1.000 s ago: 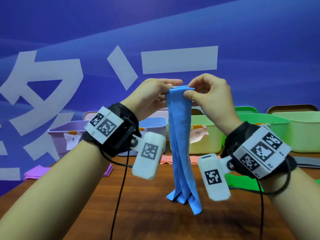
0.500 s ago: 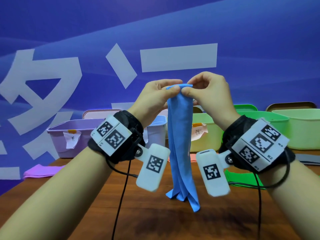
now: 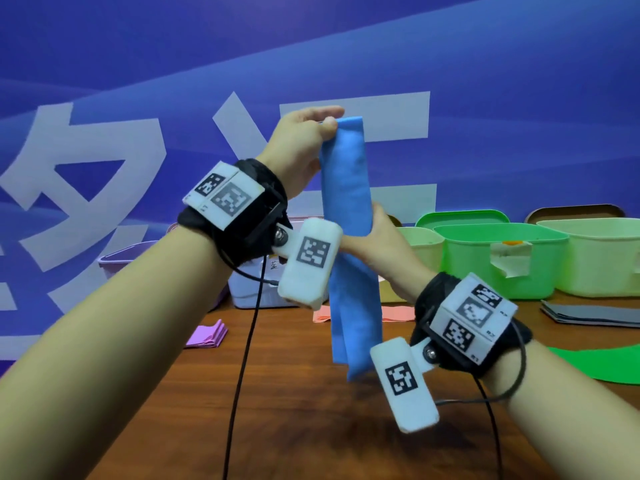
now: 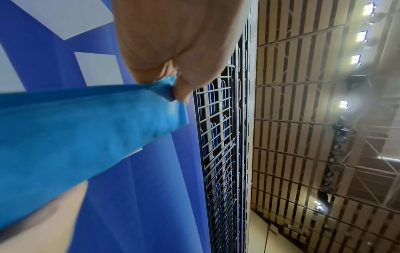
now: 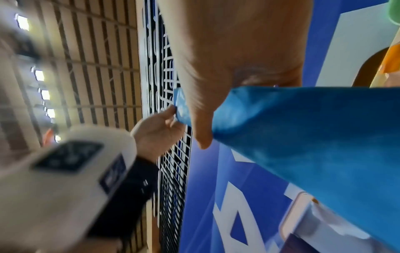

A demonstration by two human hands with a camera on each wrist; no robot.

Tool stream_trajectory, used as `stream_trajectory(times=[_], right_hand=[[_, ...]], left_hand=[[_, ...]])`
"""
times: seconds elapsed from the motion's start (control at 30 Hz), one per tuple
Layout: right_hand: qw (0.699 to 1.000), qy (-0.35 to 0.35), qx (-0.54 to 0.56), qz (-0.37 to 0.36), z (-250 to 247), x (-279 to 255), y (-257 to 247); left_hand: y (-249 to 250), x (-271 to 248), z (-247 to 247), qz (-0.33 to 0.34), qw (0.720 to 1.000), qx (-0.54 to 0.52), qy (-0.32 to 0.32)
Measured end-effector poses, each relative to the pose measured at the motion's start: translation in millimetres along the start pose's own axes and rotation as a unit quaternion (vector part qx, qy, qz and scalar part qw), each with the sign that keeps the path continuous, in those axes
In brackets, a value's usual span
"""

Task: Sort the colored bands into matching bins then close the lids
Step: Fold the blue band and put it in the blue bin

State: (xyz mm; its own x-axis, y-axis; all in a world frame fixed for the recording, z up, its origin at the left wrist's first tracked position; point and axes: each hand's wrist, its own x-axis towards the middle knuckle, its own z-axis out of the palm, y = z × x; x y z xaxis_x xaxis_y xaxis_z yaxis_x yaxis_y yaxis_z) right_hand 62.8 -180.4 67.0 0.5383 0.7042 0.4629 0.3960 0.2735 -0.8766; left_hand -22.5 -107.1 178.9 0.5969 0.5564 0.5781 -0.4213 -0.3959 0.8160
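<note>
fingers (image 4: 184, 89) of your left hand (image 3: 298, 147) pinch the top fold of the blue band (image 3: 346, 188), which hangs well above the tabletop (image 3: 294, 410). your right hand (image 3: 377, 244) grips the band at its middle, thumb across the front (the other fingers are hidden behind it). behind the band stand a lilac bin (image 3: 117, 261), a pale blue bin (image 3: 249, 292) and a green bin (image 3: 502, 258), all lids open. purple (image 3: 207, 336), pink (image 3: 398, 313), grey (image 3: 588, 311) and green (image 3: 595, 365) bands lie on the tabletop.
</note>
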Motion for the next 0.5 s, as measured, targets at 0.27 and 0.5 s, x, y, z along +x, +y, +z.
stream_trajectory(times=[0.27,0.5], right_hand=[[0.992,-0.118,-0.029,0.046,18,-11,17],[0.98,-0.183,-0.037,0.069,10,-11,29]], left_hand=[[3,10,-19,0.044,0.989,-0.098,0.103],[-12,23,-85,0.031,0.967,-0.113,0.227]])
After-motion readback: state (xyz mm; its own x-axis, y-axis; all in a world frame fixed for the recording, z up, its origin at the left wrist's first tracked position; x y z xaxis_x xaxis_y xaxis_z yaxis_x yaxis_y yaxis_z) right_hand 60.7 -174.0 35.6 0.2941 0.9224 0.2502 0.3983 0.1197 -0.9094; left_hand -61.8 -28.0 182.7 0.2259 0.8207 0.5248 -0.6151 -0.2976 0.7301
